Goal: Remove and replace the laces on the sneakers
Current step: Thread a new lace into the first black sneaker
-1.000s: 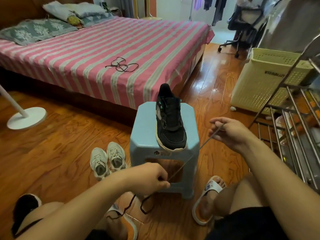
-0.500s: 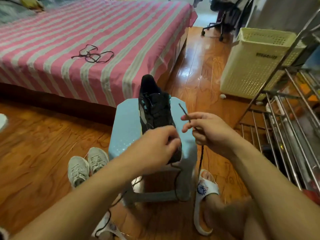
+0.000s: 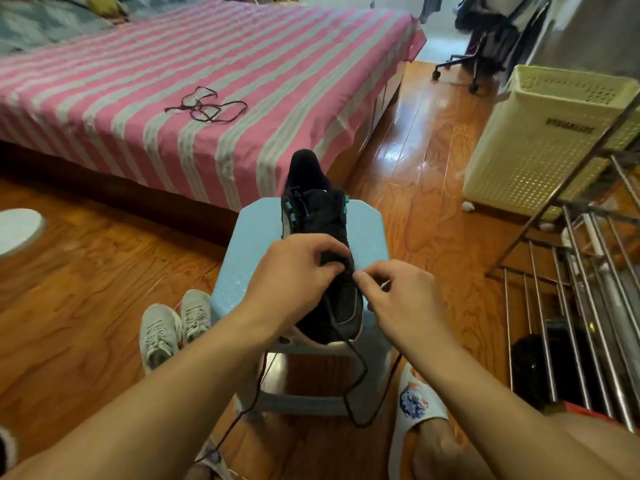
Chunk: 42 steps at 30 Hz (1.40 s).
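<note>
A black sneaker (image 3: 317, 216) with teal eyelets stands on a light blue plastic stool (image 3: 249, 251), toe towards me. My left hand (image 3: 298, 271) grips the sneaker's forefoot, fingers curled over the lowest eyelets. My right hand (image 3: 398, 296) pinches a black lace (image 3: 360, 386) right beside the shoe's right edge. The lace hangs down in loops in front of the stool. A second black lace (image 3: 207, 107) lies tangled on the striped bed (image 3: 214, 64).
A grey pair of sneakers (image 3: 173, 323) sits on the wooden floor left of the stool. A cream laundry basket (image 3: 540, 140) and a metal rack (image 3: 588, 289) stand on the right. A white fan base (image 3: 17, 228) is at far left. My slippered foot (image 3: 415, 407) rests below the stool.
Both hands came in from stretching the lace apart and now meet at the sneaker's toe. The lace, earlier taut between them, hangs slack below the stool.
</note>
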Tool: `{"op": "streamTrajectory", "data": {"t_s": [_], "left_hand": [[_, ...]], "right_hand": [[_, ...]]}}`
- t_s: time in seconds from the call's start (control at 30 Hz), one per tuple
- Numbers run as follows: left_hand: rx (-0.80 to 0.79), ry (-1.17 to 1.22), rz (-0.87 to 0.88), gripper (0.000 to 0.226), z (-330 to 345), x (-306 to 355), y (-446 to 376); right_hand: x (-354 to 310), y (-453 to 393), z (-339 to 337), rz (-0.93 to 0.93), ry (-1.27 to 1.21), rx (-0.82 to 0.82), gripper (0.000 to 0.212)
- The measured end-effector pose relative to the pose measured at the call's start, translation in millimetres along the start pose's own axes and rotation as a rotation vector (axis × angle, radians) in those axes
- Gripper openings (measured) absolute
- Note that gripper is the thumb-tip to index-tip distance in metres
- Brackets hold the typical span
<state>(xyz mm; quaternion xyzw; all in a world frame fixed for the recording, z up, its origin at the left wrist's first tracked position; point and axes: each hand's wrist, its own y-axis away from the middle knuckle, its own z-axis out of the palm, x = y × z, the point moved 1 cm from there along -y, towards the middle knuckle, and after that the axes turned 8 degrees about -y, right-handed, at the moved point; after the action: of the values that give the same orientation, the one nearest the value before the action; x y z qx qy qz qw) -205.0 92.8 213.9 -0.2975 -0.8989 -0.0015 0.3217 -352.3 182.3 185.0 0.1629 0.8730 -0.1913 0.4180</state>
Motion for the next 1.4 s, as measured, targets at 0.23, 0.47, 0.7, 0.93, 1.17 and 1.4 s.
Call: {"op": "streamTrajectory", "data": {"t_s": [0.23, 0.47, 0.7, 0.93, 1.17, 1.4], "left_hand": [[0.027, 0.226, -0.15, 0.017, 3, -5, -1], [0.034, 0.287, -0.182, 0.013, 6, -8, 0], [0.04, 0.26, -0.15, 0.012, 8, -7, 1], [0.038, 0.249, -0.145, 0.014, 8, -6, 1], [0.023, 0.228, -0.134, 0.012, 9, -7, 1], [0.001, 0.278, -0.164, 0.01, 6, -6, 0]], "right_hand": [[-3, 6, 4, 0.014, -0.062, 0.062, 0.01], [-7, 8, 3, 0.02, -0.005, 0.03, 0.012], [-13, 3, 4, -0.055, 0.106, 0.054, 0.014], [-13, -4, 7, 0.033, 0.067, 0.104, 0.017], [-26, -1, 13, -0.014, 0.089, 0.139, 0.017], [-31, -15, 8, -0.014, 0.108, 0.037, 0.014]]}}
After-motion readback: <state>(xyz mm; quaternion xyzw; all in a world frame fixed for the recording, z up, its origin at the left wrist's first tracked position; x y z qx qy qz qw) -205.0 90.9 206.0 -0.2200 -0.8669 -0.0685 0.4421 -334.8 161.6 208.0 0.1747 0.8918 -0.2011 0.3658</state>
